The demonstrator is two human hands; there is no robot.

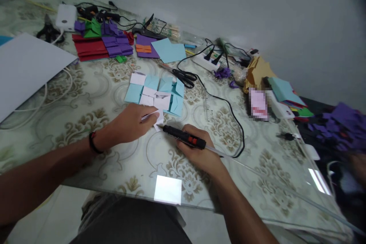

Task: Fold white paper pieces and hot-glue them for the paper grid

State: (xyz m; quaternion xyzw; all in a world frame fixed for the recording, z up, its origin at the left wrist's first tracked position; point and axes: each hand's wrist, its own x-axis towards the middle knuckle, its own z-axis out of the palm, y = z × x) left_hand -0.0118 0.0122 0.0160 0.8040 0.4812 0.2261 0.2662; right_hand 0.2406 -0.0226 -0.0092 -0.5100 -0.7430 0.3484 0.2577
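My right hand (200, 148) is wrapped round a black hot glue gun (183, 136) with red parts. Its nozzle points left and sits at the edge of a small folded white paper piece (159, 119). My left hand (133, 122), a dark band at its wrist, pinches that paper between thumb and fingers. Just beyond the fingers lies a group of folded light-blue and white papers (134, 92), several of them side by side. From the back of the gun a long pale glue stick (257, 171) runs off to the lower right.
Black-handled scissors (185, 78) lie beyond the papers. A black cord loops from a white power strip (206, 61) along the right. Purple, red and green folded papers (90, 48) line the back. A large white sheet (31, 72) covers the left. Another person's hand (358, 166) shows at far right.
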